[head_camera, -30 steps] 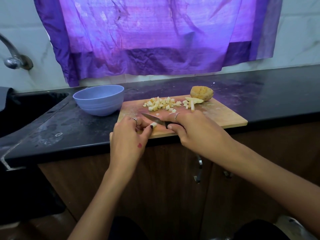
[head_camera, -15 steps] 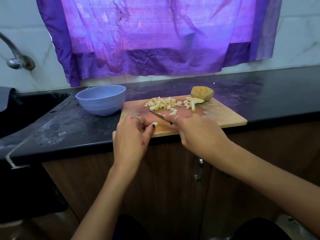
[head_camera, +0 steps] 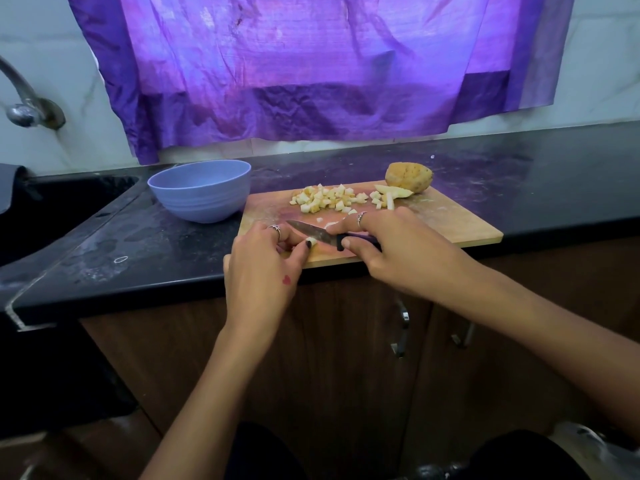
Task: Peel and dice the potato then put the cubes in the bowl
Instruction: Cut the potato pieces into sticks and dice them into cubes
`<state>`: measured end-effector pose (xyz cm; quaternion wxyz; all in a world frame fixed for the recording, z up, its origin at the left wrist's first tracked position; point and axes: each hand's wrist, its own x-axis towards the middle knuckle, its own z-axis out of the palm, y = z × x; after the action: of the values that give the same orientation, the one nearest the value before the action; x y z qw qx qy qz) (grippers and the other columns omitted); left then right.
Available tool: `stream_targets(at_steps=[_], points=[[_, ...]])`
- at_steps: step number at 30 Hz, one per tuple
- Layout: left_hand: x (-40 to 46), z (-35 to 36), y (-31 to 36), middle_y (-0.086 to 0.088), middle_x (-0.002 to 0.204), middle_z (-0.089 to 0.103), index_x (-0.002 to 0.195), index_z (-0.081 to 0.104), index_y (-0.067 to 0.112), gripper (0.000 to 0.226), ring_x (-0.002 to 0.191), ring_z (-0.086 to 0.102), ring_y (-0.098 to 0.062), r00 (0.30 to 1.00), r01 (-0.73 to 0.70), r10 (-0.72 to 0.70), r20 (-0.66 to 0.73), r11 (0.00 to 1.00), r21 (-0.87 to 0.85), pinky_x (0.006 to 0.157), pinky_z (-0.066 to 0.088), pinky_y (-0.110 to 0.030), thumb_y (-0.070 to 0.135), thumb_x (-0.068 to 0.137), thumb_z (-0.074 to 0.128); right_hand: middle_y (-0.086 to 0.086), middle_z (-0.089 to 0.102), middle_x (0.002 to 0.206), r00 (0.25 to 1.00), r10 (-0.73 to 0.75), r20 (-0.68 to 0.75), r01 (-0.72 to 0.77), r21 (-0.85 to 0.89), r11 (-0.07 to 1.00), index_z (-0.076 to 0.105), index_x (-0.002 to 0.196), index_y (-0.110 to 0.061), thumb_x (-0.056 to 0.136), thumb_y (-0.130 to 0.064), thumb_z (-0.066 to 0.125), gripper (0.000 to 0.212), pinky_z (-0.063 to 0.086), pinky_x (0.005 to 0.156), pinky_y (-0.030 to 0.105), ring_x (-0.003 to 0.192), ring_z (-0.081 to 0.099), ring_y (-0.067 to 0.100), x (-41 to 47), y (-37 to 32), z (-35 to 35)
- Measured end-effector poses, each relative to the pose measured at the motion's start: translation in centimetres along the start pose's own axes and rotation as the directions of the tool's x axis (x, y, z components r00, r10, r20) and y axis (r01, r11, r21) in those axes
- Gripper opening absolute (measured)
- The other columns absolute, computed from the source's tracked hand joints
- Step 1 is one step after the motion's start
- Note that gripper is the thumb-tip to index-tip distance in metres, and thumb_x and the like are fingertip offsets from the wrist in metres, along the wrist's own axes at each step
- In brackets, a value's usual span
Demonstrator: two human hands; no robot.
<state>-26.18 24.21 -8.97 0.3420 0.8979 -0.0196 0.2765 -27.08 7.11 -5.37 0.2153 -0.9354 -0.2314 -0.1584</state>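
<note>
My right hand [head_camera: 394, 251] grips the dark handle of the knife [head_camera: 323, 234], forefinger stretched along the spine, the blade pointing left and lying low over the near part of the wooden cutting board [head_camera: 450, 223]. My left hand [head_camera: 259, 268] pinches a small potato piece [head_camera: 310, 242] between thumb and fingers, right against the blade. Beyond my knuckles lies the heap of potato cubes [head_camera: 329, 199], with a few strips just to its right, and the remaining potato chunk [head_camera: 408, 177] at the board's far corner. The blue bowl [head_camera: 201, 190] stands on the black counter [head_camera: 554, 174] just left of the board.
</note>
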Motion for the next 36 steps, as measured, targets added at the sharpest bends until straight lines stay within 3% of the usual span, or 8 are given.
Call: stream_targets(at_steps=[9, 12, 16, 20, 24, 28, 31, 36], points=[[0.0, -0.1, 0.1, 0.003, 0.084, 0.062, 0.081, 0.070, 0.026, 0.013, 0.088, 0.057, -0.020, 1.000, 0.014, -0.014, 0.020, 1.000, -0.008, 0.085, 0.048, -0.051, 0.036, 0.088, 0.065, 0.003, 0.063, 0.108, 0.999, -0.052, -0.008, 0.048, -0.300, 0.953, 0.053, 0.128, -0.038, 0.098, -0.027, 0.047, 0.032, 0.050, 0.073, 0.034, 0.097, 0.058, 0.023, 0.1, -0.7, 0.5], [0.0, -0.2, 0.2, 0.004, 0.082, 0.060, 0.079, 0.068, 0.026, 0.015, 0.086, 0.056, -0.019, 1.000, 0.015, -0.015, 0.021, 1.000, 0.006, 0.085, 0.048, -0.049, 0.037, 0.088, 0.065, -0.003, 0.066, 0.110, 0.998, 0.005, -0.058, -0.011, -0.091, 0.996, 0.056, 0.128, -0.037, 0.098, -0.027, 0.048, 0.033, 0.050, 0.081, 0.035, 0.101, 0.059, 0.020, -0.3, -0.7, -0.2], [0.0, -0.2, 0.1, 0.002, 0.080, 0.060, 0.077, 0.067, 0.027, 0.014, 0.086, 0.057, -0.021, 1.000, 0.011, -0.011, 0.021, 1.000, 0.003, 0.084, 0.049, -0.049, 0.035, 0.088, 0.065, -0.018, 0.045, 0.068, 0.999, 0.032, -0.034, -0.032, 0.001, 0.999, 0.065, 0.110, -0.030, 0.097, -0.027, 0.052, 0.019, 0.029, 0.051, 0.017, 0.065, 0.049, 0.006, -0.5, -0.4, -0.1], [0.0, -0.1, 0.1, 0.005, 0.080, 0.059, 0.081, 0.069, 0.028, 0.009, 0.087, 0.057, -0.020, 1.000, 0.000, 0.000, 0.019, 1.000, -0.010, 0.085, 0.049, -0.050, 0.033, 0.088, 0.066, -0.003, 0.064, 0.093, 1.000, -0.002, -0.031, 0.002, -0.009, 1.000, 0.061, 0.121, -0.033, 0.097, -0.029, 0.051, 0.026, 0.050, 0.065, 0.030, 0.075, 0.057, 0.011, -0.4, -0.3, 0.4], [0.3, 0.1, -0.2, 0.004, 0.083, 0.061, 0.084, 0.071, 0.026, 0.009, 0.086, 0.057, -0.019, 1.000, 0.002, -0.001, 0.022, 1.000, -0.007, 0.085, 0.048, -0.051, 0.032, 0.088, 0.066, 0.003, 0.065, 0.101, 1.000, -0.005, -0.030, 0.004, -0.050, 0.999, 0.059, 0.124, -0.036, 0.096, -0.032, 0.050, 0.029, 0.046, 0.087, 0.042, 0.090, 0.056, 0.019, -0.1, -0.2, 1.0], [0.3, 0.1, -0.2, 0.002, 0.084, 0.062, 0.084, 0.072, 0.025, 0.010, 0.086, 0.057, -0.021, 1.000, 0.010, -0.010, 0.018, 1.000, -0.002, 0.084, 0.048, -0.050, 0.032, 0.088, 0.066, 0.001, 0.061, 0.095, 1.000, -0.011, 0.015, 0.011, -0.021, 1.000, 0.060, 0.124, -0.033, 0.096, -0.029, 0.053, 0.029, 0.046, 0.071, 0.029, 0.084, 0.054, 0.014, 0.8, -0.3, 1.3], [0.1, 0.0, 0.0, 0.002, 0.083, 0.062, 0.080, 0.070, 0.026, 0.011, 0.086, 0.058, -0.021, 1.000, 0.015, -0.015, 0.023, 1.000, -0.001, 0.083, 0.049, -0.051, 0.033, 0.088, 0.066, 0.001, 0.061, 0.099, 1.000, -0.012, 0.012, 0.013, -0.066, 0.998, 0.059, 0.122, -0.035, 0.096, -0.029, 0.052, 0.028, 0.046, 0.086, 0.039, 0.097, 0.056, 0.021, 0.8, -0.5, 1.4], [0.5, -0.5, 0.7, 0.013, 0.071, 0.054, 0.074, 0.062, 0.029, 0.015, 0.082, 0.056, -0.014, 0.997, 0.041, -0.045, 0.069, 0.998, 0.054, 0.087, 0.048, -0.047, 0.034, 0.087, 0.067, 0.005, 0.062, 0.115, 0.999, -0.026, -0.045, 0.012, -0.283, 0.959, 0.047, 0.134, -0.037, 0.099, -0.034, 0.044, 0.035, 0.045, 0.073, 0.035, 0.104, 0.058, 0.027, 1.2, 0.0, 0.0]])
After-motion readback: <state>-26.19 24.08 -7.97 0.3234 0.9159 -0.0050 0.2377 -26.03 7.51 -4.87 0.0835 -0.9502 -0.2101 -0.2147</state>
